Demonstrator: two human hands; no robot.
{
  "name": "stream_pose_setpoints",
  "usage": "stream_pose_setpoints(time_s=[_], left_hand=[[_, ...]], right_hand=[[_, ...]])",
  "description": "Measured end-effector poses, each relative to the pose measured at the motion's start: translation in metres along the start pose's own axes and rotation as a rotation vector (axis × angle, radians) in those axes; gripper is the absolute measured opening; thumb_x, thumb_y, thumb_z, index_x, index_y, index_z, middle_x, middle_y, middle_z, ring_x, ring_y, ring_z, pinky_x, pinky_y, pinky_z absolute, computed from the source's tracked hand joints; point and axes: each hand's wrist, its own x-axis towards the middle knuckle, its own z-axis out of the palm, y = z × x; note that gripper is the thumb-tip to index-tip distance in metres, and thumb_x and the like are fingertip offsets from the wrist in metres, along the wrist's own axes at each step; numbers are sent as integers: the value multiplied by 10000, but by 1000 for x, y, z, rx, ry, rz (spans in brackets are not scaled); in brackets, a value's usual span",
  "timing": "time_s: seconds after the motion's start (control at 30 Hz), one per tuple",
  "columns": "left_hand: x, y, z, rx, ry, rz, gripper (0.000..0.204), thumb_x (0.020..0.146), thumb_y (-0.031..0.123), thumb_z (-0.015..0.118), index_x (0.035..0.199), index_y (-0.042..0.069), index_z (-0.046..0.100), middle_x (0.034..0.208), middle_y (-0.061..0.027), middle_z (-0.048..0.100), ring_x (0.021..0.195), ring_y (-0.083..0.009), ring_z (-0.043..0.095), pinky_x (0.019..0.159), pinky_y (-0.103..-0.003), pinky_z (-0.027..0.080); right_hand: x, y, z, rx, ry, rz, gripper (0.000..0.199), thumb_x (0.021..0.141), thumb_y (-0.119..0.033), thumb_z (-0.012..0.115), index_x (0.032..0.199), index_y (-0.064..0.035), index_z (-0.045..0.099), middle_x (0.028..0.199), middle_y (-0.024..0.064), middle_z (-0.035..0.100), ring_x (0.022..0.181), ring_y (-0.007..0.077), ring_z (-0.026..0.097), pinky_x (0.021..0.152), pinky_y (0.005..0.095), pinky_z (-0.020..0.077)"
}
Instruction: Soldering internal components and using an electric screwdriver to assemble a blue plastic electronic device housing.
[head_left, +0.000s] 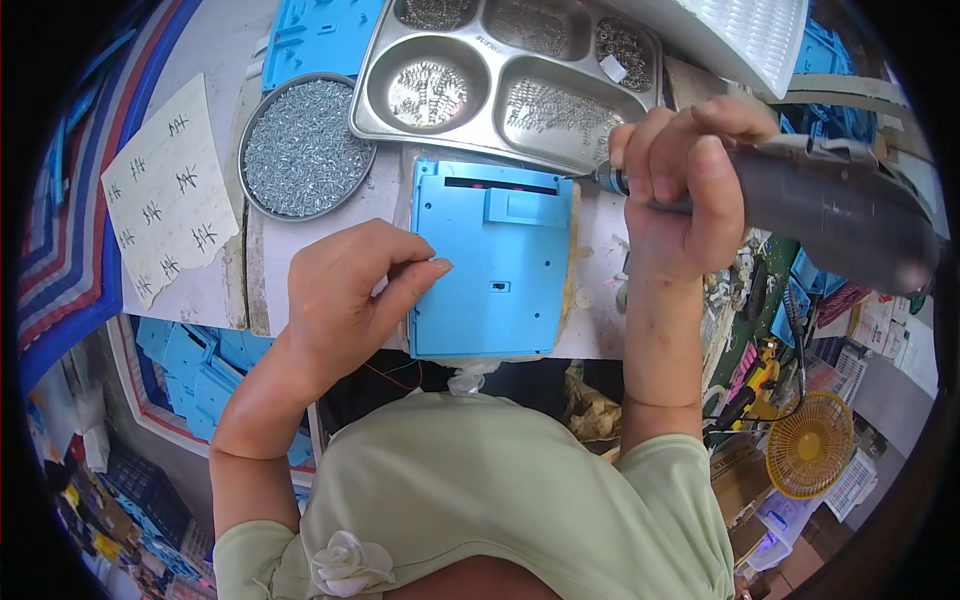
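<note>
A flat light-blue plastic casing (455,315) lies in front of me, with a dark slot along its far edge and several small holes. My right hand (680,175) is wrapped round a dark electric screwdriver (830,205), which lies nearly level, pointing left. Its bit meets the casing's far right corner, where a screw, if any, is too small to tell. At the casing's left edge is my left hand (350,280), fingers curled and thumb and forefinger pinched together. Whatever the pinch holds, if anything, cannot be made out.
A round dish (243,165) full of small silver screws stands at the far left. Beside it, a metal compartment tray (365,125) holds small springs and other metal parts. A handwritten paper (160,200) lies left. More blue casings (180,370) are stacked lower left; an orange basket (785,430) sits lower right.
</note>
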Motion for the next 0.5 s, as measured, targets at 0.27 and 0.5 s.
stream_pose_setpoints(time_s=[0.27,0.5], left_hand=[[13,-4,22,124,6,240,230,768,62,845,924,81,678,985,-76,739,881,-251,673,878,-445,500],[3,-16,36,101,21,200,182,805,82,808,939,88,684,1113,-63,751,988,-238,673,1067,-500,418]], right_hand=[[-12,8,9,-114,16,123,125,989,-116,564,1075,-43,509,651,32,462,571,152,448,606,355,449],[-12,17,6,-308,-72,127,161,970,-112,629,971,-58,476,630,47,480,559,143,450,578,337,444]])
